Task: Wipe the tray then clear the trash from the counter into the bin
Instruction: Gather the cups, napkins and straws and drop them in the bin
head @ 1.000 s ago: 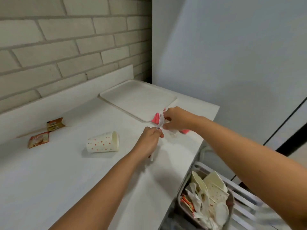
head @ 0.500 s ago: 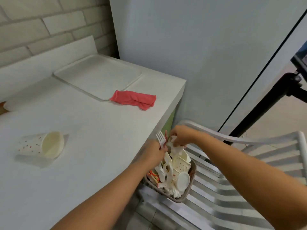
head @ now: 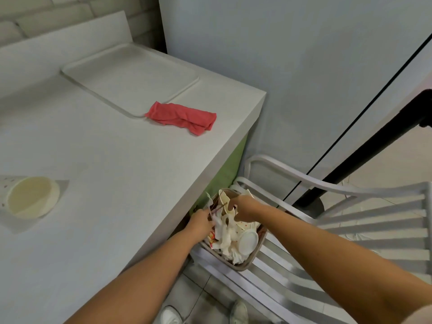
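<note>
A second ago both my hands were up on the counter (head: 117, 164) by the red cloth (head: 182, 118). Now they hang over the bin (head: 243, 267). My left hand (head: 200, 222) curls round the white fork (head: 208, 200). My right hand (head: 244, 208) is fingers-down in the trash, and I cannot tell if it grips anything. This load is nearly binned. The spotted cup (head: 30, 197) lies far left of my left hand, uncleared.

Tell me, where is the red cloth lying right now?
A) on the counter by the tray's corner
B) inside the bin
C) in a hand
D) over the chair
A: the red cloth lies on the white counter beside the tray's near corner, away from the bin.
</note>
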A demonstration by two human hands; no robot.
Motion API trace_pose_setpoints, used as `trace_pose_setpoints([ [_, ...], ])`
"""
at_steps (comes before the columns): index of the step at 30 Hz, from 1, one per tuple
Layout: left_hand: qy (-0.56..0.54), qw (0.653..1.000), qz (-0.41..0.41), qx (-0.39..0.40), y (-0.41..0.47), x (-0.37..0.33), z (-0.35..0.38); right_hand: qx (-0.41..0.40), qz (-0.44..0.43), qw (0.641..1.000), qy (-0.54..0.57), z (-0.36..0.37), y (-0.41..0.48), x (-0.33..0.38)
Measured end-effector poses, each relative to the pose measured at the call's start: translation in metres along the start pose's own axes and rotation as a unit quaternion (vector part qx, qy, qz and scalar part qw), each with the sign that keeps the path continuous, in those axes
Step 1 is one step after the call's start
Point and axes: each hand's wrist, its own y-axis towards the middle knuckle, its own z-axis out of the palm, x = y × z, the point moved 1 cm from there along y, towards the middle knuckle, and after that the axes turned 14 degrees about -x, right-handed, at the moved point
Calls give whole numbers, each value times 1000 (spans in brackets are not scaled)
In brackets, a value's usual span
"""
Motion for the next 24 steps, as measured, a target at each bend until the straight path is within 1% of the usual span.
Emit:
trace_pose_setpoints([
  [4, -31, 999, -19, 2, -2, 0, 2, 12, -8, 1000, -14, 3, 1, 0],
  [8, 4, 999, -35, -5, -2, 1, -2, 6, -33, 999, -42, -10, -1, 5],
  [12, 32, 999, -7, -19, -7, -8, -12, 28, -58, 993, -101, -30, -4, 21],
  [15, 41, 999, 6, -29, -12, -21, -21, 71, -53, 985, -149, -48, -4, 37],
  [17, 47, 998, 13, -36, -17, -34, -31, 90, -37, 982, -161, -62, -4, 46],
  [21, 53, 995, 55, -62, -31, -57, -66, 99, -31, 982, -160, -102, -7, 72],
  [24, 8, 992, 67, -104, -42, -62, -100, 88, -52, 976, -193, -134, -16, 102],
])
